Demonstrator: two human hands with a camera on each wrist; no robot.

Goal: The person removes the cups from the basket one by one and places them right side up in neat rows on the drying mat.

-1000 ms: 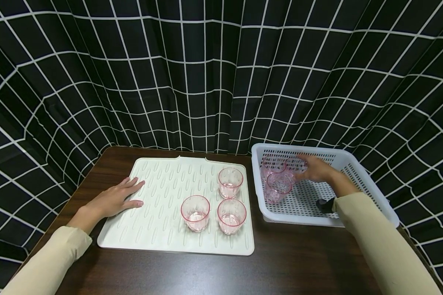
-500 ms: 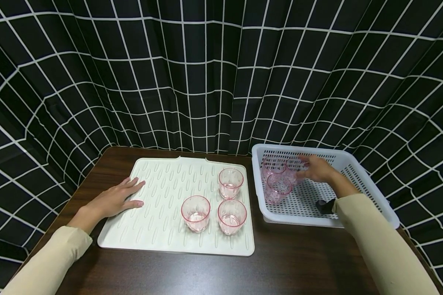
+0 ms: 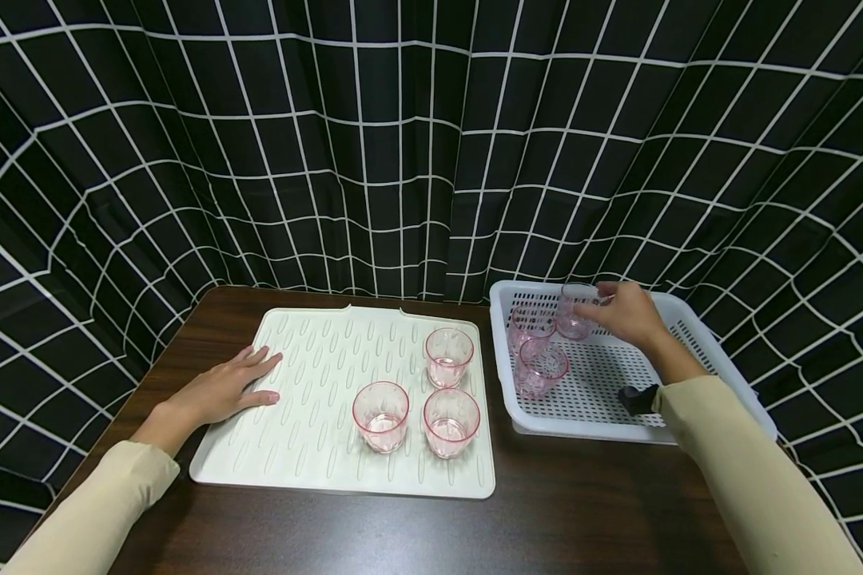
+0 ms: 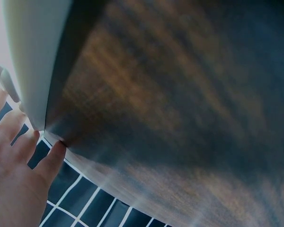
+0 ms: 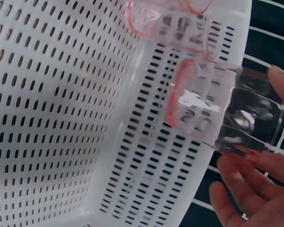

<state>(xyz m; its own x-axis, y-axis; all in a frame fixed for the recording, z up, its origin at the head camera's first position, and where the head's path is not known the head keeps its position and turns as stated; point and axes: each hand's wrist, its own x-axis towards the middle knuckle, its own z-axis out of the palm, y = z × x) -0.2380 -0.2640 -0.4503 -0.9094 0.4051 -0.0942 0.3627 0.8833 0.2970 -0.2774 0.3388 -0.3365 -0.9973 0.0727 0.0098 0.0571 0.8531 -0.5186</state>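
My right hand [image 3: 627, 313] grips a clear pink glass [image 3: 577, 313] near its rim, thumb on one side and fingers on the other. The right wrist view shows this glass [image 5: 206, 104] against the basket wall, partly above its rim. Two more pink glasses, one [image 3: 532, 326] behind and one [image 3: 542, 367] in front, stand at the left end of the white perforated basket [image 3: 582, 431]. My left hand [image 3: 219, 391] rests with spread fingers on the left edge of the cream ridged mat [image 3: 309, 383]. In the left wrist view, the left hand's [image 4: 19, 170] fingers touch the mat edge.
On the mat's right half stand three pink glasses, one [image 3: 449, 357] at the back, one [image 3: 451, 422] at the front right and one [image 3: 381, 415] beside it. Dark wooden table [image 3: 331, 531] lies under everything. A black grid-patterned curtain [image 3: 403, 160] surrounds the back and sides.
My right hand has taken hold of the glass at the back of the basket and raised it up and slightly back. The left hand stays in place.
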